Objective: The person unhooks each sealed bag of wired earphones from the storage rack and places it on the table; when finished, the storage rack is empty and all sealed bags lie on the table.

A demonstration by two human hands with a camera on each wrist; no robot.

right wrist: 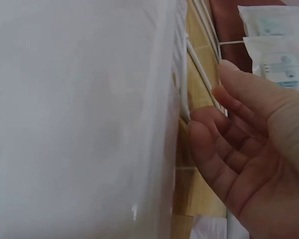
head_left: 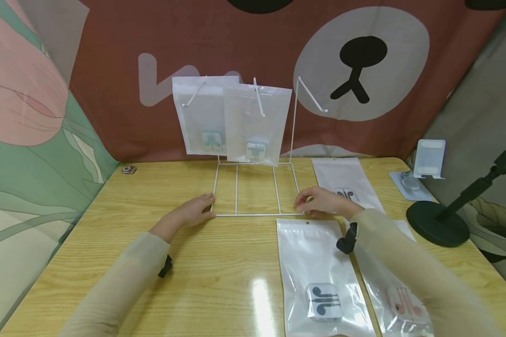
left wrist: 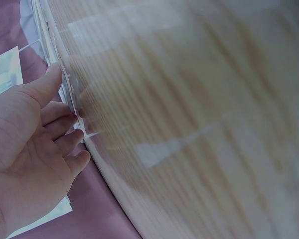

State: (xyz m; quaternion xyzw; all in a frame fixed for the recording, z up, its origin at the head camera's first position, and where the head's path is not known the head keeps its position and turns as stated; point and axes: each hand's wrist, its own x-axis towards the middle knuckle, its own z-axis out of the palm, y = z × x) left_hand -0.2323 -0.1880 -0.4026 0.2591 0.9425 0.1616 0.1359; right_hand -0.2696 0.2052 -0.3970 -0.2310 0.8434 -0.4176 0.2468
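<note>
A white wire display rack [head_left: 259,215] stands on the wooden table, with two hooks bearing packets. My left hand [head_left: 189,211] touches the left front corner of its base, fingers loosely bent. In the left wrist view the thumb and fingertips [left wrist: 78,155] lie along the wire's outer side. At the right front corner is my right hand [head_left: 320,200], its relaxed fingers [right wrist: 202,137] against or very close to the wire. A white pouch with earphones [head_left: 204,100] hangs on the left hook, and another earphone pouch [head_left: 257,121] on the middle hook. The right hook [head_left: 313,95] is bare.
Earphone pouches lie right of the rack: one in front [head_left: 312,252], one behind [head_left: 341,171], one partly under my right forearm [head_left: 388,276]. A phone stand [head_left: 429,159] and a dark round-based stand [head_left: 436,224] are at right. A small clip-like gadget [head_left: 128,169] lies far left.
</note>
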